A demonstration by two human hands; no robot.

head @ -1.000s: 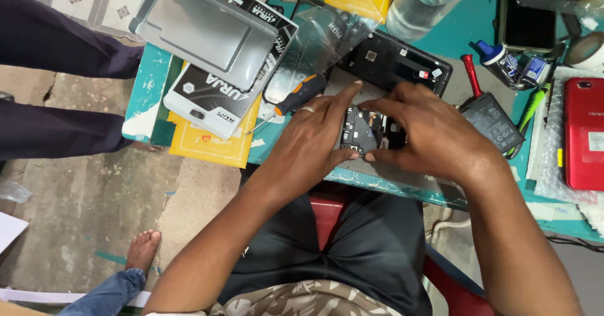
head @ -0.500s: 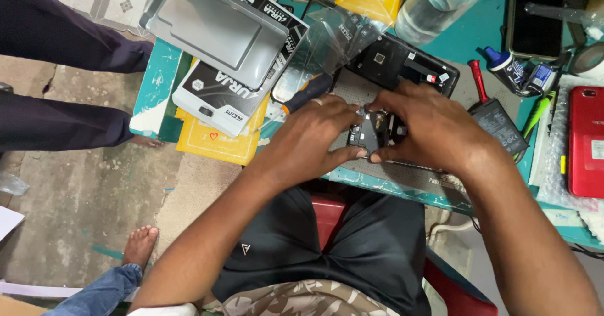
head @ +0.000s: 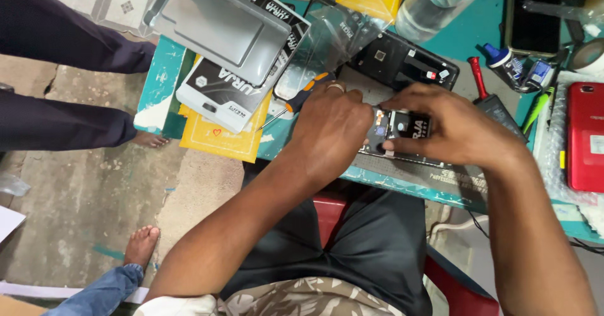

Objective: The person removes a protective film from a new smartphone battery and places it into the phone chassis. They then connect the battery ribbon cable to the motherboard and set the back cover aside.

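An opened phone [head: 401, 129] with its inner boards showing lies on the grey work mat [head: 434, 176] at the near edge of the teal table [head: 160, 80]. My left hand [head: 330, 127], a ring on one finger, presses its fingertips onto the phone's left end. My right hand [head: 450, 127] grips the phone from the right, thumb under and fingers over it. A screwdriver with an orange and black handle [head: 302, 95] lies just beyond my left hand, tip pointing left.
A black phone back cover [head: 402, 61] and a clear plastic sheet [head: 321, 42] lie beyond the hands. Grey tray [head: 220, 26], black-and-white boxes, yellow packets at left. Red phone [head: 585, 136], red-handled tool [head: 478, 77], small bottle at right. Other people's legs and feet stand left.
The view has shifted; my hands have parted slightly, so more of the opened phone shows between them. My right hand now holds it from the right side.
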